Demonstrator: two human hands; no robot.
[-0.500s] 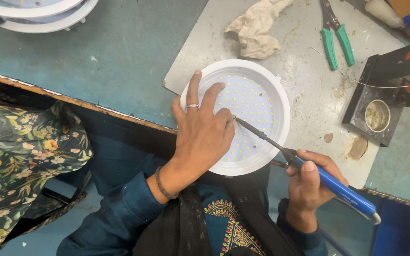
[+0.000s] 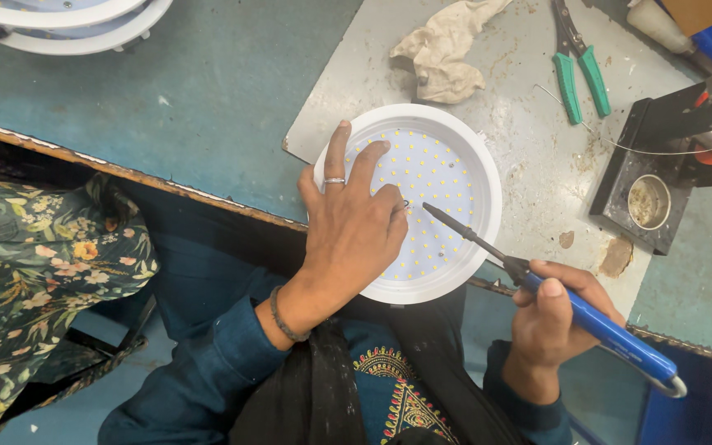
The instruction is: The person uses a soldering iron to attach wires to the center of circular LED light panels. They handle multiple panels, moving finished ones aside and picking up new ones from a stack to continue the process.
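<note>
Blue-handled soldering iron (image 2: 537, 284), clasped in the right hand's (image 2: 555, 317) closed grip, runs its long axis up-left to a tip just right of the left hand (image 2: 354, 235), which presses flat, holding nothing, on the round white LED panel (image 2: 447, 181) on the counter (image 2: 208, 107).

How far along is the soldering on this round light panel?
Done: the LED board sits inside the white round housing. In hand: the left hand steadies it while the right hand aims the blue-handled soldering iron near the fingertips. Finished joints cannot be told.
</note>
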